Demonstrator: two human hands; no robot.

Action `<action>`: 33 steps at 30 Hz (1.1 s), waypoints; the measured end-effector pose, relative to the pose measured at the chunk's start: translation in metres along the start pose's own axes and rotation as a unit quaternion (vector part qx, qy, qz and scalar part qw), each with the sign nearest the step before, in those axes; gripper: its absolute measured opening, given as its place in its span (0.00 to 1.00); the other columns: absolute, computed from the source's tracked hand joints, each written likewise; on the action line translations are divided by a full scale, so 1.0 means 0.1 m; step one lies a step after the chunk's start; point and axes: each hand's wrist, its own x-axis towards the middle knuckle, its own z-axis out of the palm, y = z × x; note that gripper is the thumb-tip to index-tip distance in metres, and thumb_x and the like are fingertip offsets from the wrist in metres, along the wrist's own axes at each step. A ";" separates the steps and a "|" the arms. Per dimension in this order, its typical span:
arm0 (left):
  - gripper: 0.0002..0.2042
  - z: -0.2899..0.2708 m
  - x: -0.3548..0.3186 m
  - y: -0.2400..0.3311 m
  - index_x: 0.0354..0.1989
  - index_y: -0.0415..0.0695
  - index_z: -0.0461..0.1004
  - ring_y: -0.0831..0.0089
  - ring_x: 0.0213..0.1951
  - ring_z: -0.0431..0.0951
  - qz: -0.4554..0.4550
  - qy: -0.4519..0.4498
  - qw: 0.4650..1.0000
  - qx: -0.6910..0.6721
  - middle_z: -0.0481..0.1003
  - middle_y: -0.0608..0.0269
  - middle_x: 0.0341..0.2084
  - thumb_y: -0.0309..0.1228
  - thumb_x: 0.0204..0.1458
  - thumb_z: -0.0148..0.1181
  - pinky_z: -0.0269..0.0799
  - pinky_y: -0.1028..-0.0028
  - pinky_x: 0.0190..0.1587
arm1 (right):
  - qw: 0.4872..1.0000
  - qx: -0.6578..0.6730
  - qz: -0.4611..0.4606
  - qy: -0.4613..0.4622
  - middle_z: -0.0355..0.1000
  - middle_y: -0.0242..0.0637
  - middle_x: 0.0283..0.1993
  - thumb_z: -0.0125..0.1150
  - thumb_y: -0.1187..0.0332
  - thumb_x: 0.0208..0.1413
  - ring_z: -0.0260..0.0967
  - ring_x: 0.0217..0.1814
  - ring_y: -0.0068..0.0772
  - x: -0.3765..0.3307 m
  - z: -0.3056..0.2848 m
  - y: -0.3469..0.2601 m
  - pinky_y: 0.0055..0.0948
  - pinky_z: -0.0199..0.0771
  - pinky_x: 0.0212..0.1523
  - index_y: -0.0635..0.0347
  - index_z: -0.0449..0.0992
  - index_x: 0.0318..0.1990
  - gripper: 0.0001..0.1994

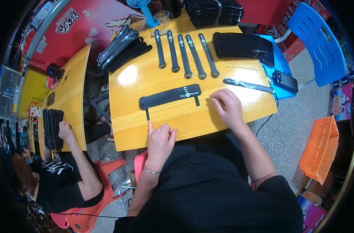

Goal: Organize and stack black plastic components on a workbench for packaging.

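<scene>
A stack of black straps (167,98) with white lettering lies flat in front of me, slightly slanted, its far end to the right. Two thin black strips stick out from under its near side: one strip (147,113) at the left, a shorter strip (197,101) at the right. My left hand (161,139) is open, its index finger stretched out with the tip at the left strip's near end. My right hand (228,106) rests on the table right of the stack, apart from it. Its fingers are loosely bent, with nothing visible in them.
Several single straps (186,56) lie side by side beyond, another strap (247,84) to the right. Piles of straps (120,48) and black bundles (239,45) stand around the yellow table (124,132). A phone-like device (284,81) lies on a blue chair. A co-worker's hand (67,132) holds straps at left.
</scene>
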 end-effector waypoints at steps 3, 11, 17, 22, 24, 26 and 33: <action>0.11 0.00 0.00 0.01 0.21 0.42 0.66 0.63 0.16 0.65 -0.003 -0.003 1.000 -0.002 0.63 0.62 0.12 0.28 0.50 0.61 0.54 0.43 0.61 | 1.000 -0.005 -0.005 0.004 0.72 0.38 0.32 0.61 0.74 0.48 0.70 0.36 0.41 0.00 0.01 0.01 0.35 0.71 0.37 0.60 0.76 0.32 0.03; 0.09 -0.04 -0.01 0.03 0.23 0.42 0.66 0.56 0.23 0.72 -0.004 -0.031 0.999 0.015 0.70 0.56 0.16 0.27 0.50 0.61 0.55 0.40 0.58 | 1.000 0.007 -0.010 0.008 0.71 0.38 0.31 0.60 0.75 0.48 0.70 0.35 0.41 -0.01 0.01 0.00 0.35 0.70 0.36 0.60 0.75 0.31 0.03; 0.09 -0.02 0.00 0.03 0.23 0.41 0.66 0.55 0.23 0.72 0.002 -0.034 0.999 0.016 0.70 0.56 0.16 0.28 0.51 0.60 0.55 0.40 0.58 | 1.000 -0.016 -0.019 0.007 0.71 0.41 0.41 0.61 0.75 0.47 0.70 0.44 0.44 -0.04 0.00 0.03 0.37 0.71 0.44 0.59 0.75 0.36 0.07; 0.10 0.01 -0.02 -0.01 0.21 0.42 0.66 0.62 0.16 0.66 -0.002 0.003 1.000 -0.002 0.63 0.62 0.12 0.28 0.51 0.61 0.54 0.42 0.60 | 0.968 -0.229 -0.046 0.089 0.68 0.44 0.52 0.62 0.74 0.46 0.64 0.57 0.45 0.06 -0.24 0.14 0.42 0.63 0.57 0.61 0.72 0.46 0.17; 0.09 -0.03 0.01 0.01 0.23 0.41 0.66 0.54 0.24 0.73 0.000 -0.040 0.999 0.021 0.70 0.56 0.17 0.29 0.51 0.60 0.55 0.39 0.58 | 0.953 -0.280 -0.021 0.110 0.67 0.45 0.54 0.63 0.74 0.46 0.62 0.59 0.45 0.02 -0.34 0.28 0.43 0.59 0.61 0.61 0.71 0.49 0.20; 0.09 -0.03 0.02 0.03 0.23 0.41 0.66 0.54 0.24 0.73 -0.001 -0.041 0.999 0.018 0.70 0.56 0.17 0.29 0.50 0.60 0.55 0.39 0.58 | 0.956 -0.281 0.052 0.069 0.67 0.44 0.55 0.63 0.72 0.46 0.61 0.61 0.43 -0.04 -0.32 0.41 0.41 0.54 0.64 0.62 0.70 0.52 0.23; 0.10 0.00 -0.03 -0.05 0.22 0.42 0.67 0.61 0.18 0.68 0.007 0.013 1.000 -0.025 0.65 0.61 0.13 0.29 0.50 0.61 0.52 0.44 0.62 | 0.965 -0.252 0.069 0.004 0.71 0.37 0.33 0.61 0.70 0.49 0.70 0.40 0.42 0.01 -0.35 0.19 0.40 0.66 0.44 0.55 0.76 0.39 0.08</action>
